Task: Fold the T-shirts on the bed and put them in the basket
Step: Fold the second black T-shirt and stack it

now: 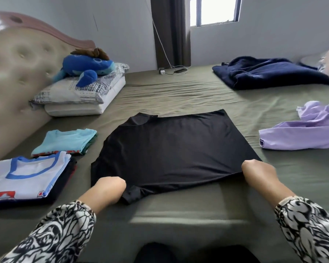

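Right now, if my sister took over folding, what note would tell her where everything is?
Left hand and right hand: both grip the near edge of the black T-shirt, fingers tucked under the cloth.
The black T-shirt lies spread flat mid-bed on the olive green sheet, not yet folded.
Done: two folded stacks on the left, the white T-shirt with blue collar trim on top of one, the light blue T-shirt on top of the other.
Left: fold the black one, then the crumpled lilac T-shirt on the right.
No basket is in view, so nothing is seen put away.

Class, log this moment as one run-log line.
black T-shirt flat on bed | left hand, right hand grip near edge | basket unseen
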